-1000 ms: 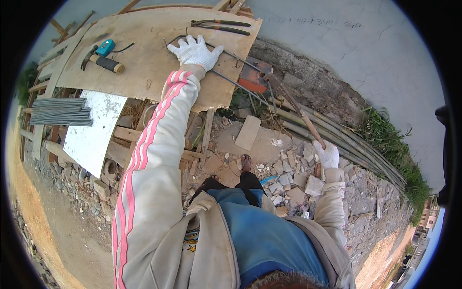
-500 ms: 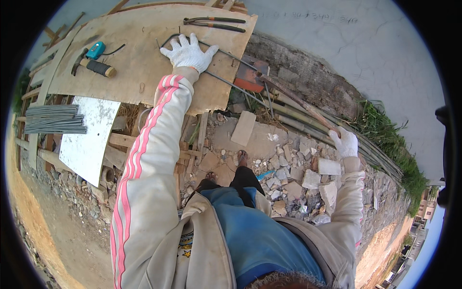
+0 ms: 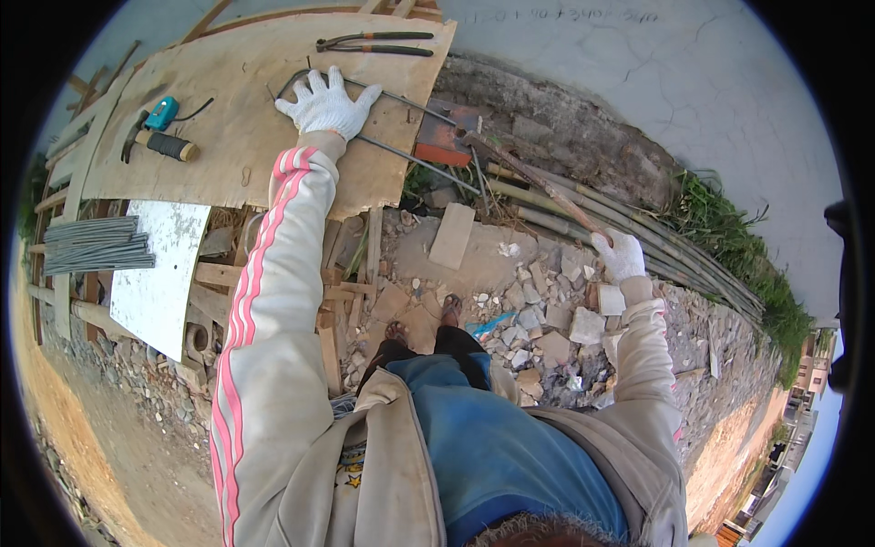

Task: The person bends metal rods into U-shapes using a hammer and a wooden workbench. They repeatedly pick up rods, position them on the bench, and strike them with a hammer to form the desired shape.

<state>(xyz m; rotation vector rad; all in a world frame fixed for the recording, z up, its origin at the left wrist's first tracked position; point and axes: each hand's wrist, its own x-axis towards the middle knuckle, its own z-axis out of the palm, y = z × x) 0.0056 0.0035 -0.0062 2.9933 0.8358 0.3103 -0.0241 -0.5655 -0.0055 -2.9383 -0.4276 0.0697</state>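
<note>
My left hand (image 3: 324, 105), in a white knit glove, lies with fingers spread on a bent steel bar (image 3: 407, 155) on a plywood board (image 3: 232, 146). The bar runs past the board's right edge. My right hand (image 3: 620, 255), also gloved, grips the lower end of a rusty pipe (image 3: 538, 182), whose upper end meets the bar beside an orange metal piece (image 3: 442, 150). Long-handled nippers (image 3: 374, 46) lie above my left hand. A teal tape measure (image 3: 162, 113) and a hammer with wrapped handle (image 3: 164, 144) lie to its left.
A stack of steel rods (image 3: 96, 244) lies on a white panel (image 3: 159, 301) at left, over wooden framing. Bamboo poles (image 3: 702, 278) and weeds run along the grey wall (image 3: 702, 91). Broken rubble (image 3: 556, 346) and a pale slab (image 3: 451, 235) surround my feet.
My right hand has swung the pipe's lower end up and rightward relative to the board. My left hand stays spread on the bar. The whole scene has shifted left in view.
</note>
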